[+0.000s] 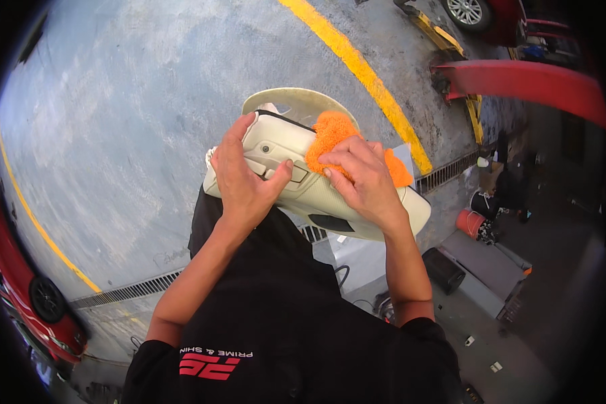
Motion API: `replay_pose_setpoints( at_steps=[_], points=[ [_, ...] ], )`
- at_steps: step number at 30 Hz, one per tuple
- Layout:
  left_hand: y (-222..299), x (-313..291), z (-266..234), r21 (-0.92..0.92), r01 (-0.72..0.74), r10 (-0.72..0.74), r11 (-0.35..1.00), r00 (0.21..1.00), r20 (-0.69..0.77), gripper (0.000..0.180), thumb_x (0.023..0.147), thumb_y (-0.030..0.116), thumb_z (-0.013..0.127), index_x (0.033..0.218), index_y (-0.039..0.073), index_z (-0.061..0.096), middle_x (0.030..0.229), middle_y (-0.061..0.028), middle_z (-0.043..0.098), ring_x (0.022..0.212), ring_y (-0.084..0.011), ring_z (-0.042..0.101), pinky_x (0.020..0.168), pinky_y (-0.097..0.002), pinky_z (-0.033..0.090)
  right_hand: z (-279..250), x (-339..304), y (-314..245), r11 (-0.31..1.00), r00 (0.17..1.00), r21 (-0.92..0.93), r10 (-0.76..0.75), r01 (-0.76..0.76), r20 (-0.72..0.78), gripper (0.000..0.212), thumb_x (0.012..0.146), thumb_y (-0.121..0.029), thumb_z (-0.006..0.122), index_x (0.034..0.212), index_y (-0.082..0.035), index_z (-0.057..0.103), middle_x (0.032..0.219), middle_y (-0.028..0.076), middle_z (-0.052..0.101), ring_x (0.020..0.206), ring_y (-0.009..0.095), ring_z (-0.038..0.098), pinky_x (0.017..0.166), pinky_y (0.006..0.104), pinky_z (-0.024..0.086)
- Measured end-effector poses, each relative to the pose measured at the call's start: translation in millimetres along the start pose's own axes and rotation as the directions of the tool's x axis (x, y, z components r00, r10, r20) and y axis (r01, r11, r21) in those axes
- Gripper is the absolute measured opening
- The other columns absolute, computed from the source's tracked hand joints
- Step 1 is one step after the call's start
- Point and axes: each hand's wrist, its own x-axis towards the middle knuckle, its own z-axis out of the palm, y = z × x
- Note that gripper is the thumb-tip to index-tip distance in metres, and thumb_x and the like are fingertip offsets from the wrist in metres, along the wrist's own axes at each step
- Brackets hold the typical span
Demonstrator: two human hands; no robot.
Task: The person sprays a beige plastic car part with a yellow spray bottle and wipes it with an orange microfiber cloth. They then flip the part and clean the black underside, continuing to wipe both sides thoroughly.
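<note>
**Orange cloth (331, 133) pressing on a cream panel (314, 192)**

Past the black shirt (296, 296), the cream panel is lying slanted. The left hand (241, 180) is gripping its end, thumb spread wide. The right hand (369, 178) is pinching the cloth. Pushing too hard could be tipping the panel onto the floor (148, 135).

This is a car workshop: a red car (12, 252) with a dark wheel (47, 299) stands at the left, and another red vehicle (501, 25) shows a silver wheel (468, 11) at the far right. The worn grey-blue floor (148, 128) fits too — yellow painted lines (357, 64) mark it, and a drain grate (131, 291) crosses it — as does the orange-red bucket (470, 223) at the right.
</note>
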Motion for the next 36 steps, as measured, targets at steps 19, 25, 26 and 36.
replay_pose_setpoints(
  at_steps=[19, 25, 26, 36],
  points=[
    [-5.4, 6.3, -9.6, 0.106, -0.13, 0.142, 0.986, 0.984, -0.11, 0.095, 0.064, 0.028, 0.089, 0.149, 0.009, 0.049, 0.13, -0.0115, 0.063, 0.124, -0.0299, 0.058, 0.107, -0.0448, 0.038, 20.9, 70.0, -20.3, 0.937, 0.955, -0.219, -0.233, 0.271, 0.186, 0.018, 0.087, -0.006, 0.071, 0.103, -0.01, 0.066, 0.098, 0.01, 0.059, 0.094, 0.034, 0.066, 0.08, 0.0464, 0.053],
    [0.9, 5.8, 0.5, 0.137, -0.169, 0.182, 0.976, 0.979, -0.088, 0.095, 0.067, 0.027, 0.089, 0.151, 0.008, 0.049, 0.137, -0.013, 0.063, 0.124, -0.0313, 0.06, 0.108, -0.0452, 0.038, 10.2, 42.9, -5.5, 0.946, 0.969, -0.224, -0.211, 0.235, 0.127, 0.014, 0.087, -0.006, 0.071, 0.1, -0.011, 0.069, 0.096, 0.008, 0.06, 0.091, 0.031, 0.066, 0.079, 0.0451, 0.053],
    [-3.3, 8.3, -0.9, 0.131, -0.166, 0.179, 0.977, 0.979, -0.096, 0.094, 0.068, 0.028, 0.089, 0.151, 0.008, 0.049, 0.136, -0.0133, 0.063, 0.124, -0.0312, 0.06, 0.108, -0.0454, 0.038, 18.1, 49.1, -5.7, 0.933, 0.961, -0.232, -0.27, 0.275, 0.057, 0.014, 0.087, -0.006, 0.071, 0.099, -0.012, 0.069, 0.095, 0.008, 0.06, 0.091, 0.031, 0.066, 0.079, 0.0451, 0.053],
    [-7.1, 7.3, 10.0, 0.138, -0.152, 0.168, 0.979, 0.98, -0.109, 0.084, 0.067, 0.03, 0.089, 0.141, 0.008, 0.055, 0.125, -0.0109, 0.066, 0.115, -0.0307, 0.062, 0.103, -0.0455, 0.04, 8.3, 30.1, 8.4, 0.923, 0.962, -0.273, -0.267, 0.272, 0.054, 0.02, 0.084, -0.004, 0.07, 0.103, -0.012, 0.071, 0.094, 0.008, 0.062, 0.092, 0.03, 0.067, 0.079, 0.0422, 0.053]
  ],
)
